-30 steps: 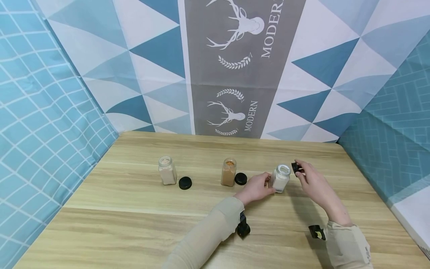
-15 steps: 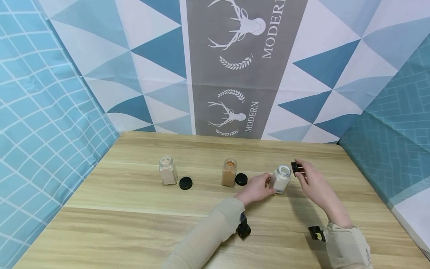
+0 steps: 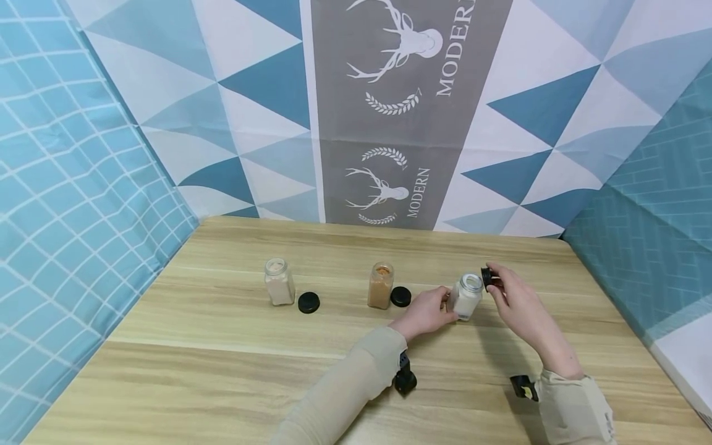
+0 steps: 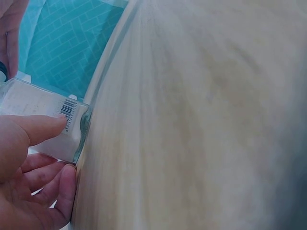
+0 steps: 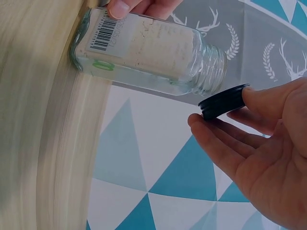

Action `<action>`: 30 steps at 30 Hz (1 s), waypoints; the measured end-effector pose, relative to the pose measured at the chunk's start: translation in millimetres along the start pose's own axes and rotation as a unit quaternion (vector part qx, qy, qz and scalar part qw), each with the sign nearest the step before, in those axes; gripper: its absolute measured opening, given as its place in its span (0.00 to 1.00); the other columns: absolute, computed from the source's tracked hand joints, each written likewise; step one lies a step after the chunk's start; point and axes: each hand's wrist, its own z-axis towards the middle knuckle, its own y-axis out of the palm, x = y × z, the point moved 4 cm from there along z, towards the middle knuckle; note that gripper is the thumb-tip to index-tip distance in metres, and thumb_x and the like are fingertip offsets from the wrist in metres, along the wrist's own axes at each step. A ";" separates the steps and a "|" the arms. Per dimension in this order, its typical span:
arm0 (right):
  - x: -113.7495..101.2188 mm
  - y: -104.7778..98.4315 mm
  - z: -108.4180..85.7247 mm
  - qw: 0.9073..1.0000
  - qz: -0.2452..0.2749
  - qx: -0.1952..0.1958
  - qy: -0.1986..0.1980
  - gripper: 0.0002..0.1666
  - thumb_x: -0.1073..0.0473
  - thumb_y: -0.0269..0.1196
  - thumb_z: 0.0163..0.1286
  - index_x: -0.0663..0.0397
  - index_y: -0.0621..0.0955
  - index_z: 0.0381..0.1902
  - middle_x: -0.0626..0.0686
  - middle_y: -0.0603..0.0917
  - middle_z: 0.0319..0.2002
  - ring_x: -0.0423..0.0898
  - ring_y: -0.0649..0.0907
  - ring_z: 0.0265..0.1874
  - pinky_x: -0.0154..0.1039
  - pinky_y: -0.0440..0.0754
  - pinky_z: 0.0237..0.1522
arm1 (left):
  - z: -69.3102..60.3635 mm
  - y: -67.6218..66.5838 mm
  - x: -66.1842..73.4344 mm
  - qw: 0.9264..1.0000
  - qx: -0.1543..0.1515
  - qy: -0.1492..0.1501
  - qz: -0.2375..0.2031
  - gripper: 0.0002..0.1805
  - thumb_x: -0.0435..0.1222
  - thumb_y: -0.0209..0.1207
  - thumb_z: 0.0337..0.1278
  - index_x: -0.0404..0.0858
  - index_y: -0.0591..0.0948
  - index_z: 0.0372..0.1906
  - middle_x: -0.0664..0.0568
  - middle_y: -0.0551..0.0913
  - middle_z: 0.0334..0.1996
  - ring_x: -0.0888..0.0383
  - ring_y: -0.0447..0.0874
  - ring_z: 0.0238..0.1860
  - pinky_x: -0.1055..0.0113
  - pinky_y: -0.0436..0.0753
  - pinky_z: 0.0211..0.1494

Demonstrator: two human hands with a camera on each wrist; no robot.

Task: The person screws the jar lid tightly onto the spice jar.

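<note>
A square glass jar (image 3: pixel 465 300) of whitish powder stands uncapped at the right of the table, its threaded mouth facing up. My left hand (image 3: pixel 425 313) grips its lower part, thumb across the barcode label (image 4: pixel 68 111) in the left wrist view. Just right of the jar mouth, my right hand (image 3: pixel 514 298) pinches a black screw lid (image 5: pixel 223 101) between thumb and fingers. In the right wrist view the lid is tilted and slightly apart from the glass rim. The lid's top is partly hidden from the head camera.
A jar of orange-brown powder (image 3: pixel 381 286) stands uncapped mid-table, a black lid (image 3: pixel 400 296) beside it. Further left are an open jar of pale powder (image 3: pixel 280 283) and another black lid (image 3: pixel 308 303). Patterned cloth (image 3: pixel 267 123) borders the wooden table (image 3: pixel 222 371).
The right hand with the lid has shifted very slightly left, closer to the jar mouth. The left hand keeps its hold on the jar.
</note>
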 end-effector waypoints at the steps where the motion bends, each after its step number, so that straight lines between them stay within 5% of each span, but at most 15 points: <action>1: -0.1 0.0 0.0 1.000 0.000 -0.001 0.000 0.25 0.67 0.49 0.69 0.72 0.61 0.62 0.71 0.71 0.52 0.64 0.76 0.47 0.56 0.76 0.43 | 0.2 0.0 0.4 1.000 0.000 0.001 0.002 0.25 0.45 0.61 0.52 0.42 0.72 0.55 0.52 0.80 0.50 0.62 0.77 0.50 0.73 0.75 0.50; 30: -6.1 5.9 3.1 1.000 -0.012 0.009 -0.021 0.25 0.69 0.50 0.68 0.72 0.62 0.61 0.70 0.72 0.51 0.63 0.77 0.46 0.54 0.77 0.42 | -1.3 -1.6 1.4 1.000 0.000 0.002 0.011 0.26 0.45 0.61 0.52 0.42 0.71 0.57 0.53 0.80 0.49 0.63 0.77 0.49 0.73 0.75 0.50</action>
